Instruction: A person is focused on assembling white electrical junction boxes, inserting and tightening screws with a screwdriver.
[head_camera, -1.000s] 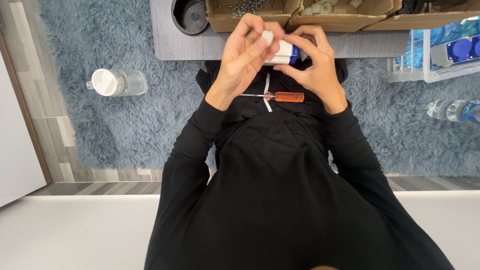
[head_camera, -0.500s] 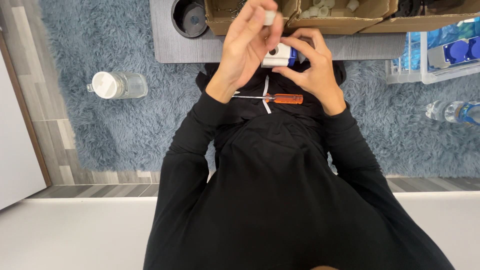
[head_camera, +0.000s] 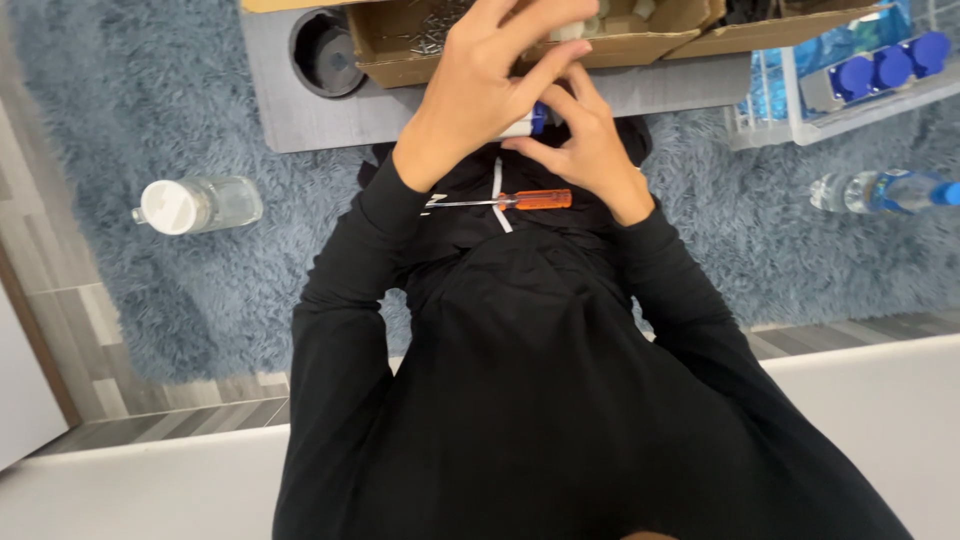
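Note:
My left hand (head_camera: 470, 90) and my right hand (head_camera: 585, 150) meet in front of my chest around a small white and blue object (head_camera: 530, 122). The left hand's fingers curl over it from above and hide most of it. My right hand's fingers press it from below and the side. A screwdriver (head_camera: 520, 200) with an orange handle lies across my lap on the black hoodie, just under the hands, untouched.
A grey low table (head_camera: 300, 115) carries an open cardboard box (head_camera: 400, 55) with small metal parts and a black round cup (head_camera: 325, 50). On the blue shag rug lie a clear white-capped bottle (head_camera: 195, 205) and a blue-capped water bottle (head_camera: 880, 190). A wire basket (head_camera: 870, 75) holds blue-capped bottles.
My left hand, whose fingers were raised above the object with a small white piece, has come down and now covers the object. The right hand kept its hold.

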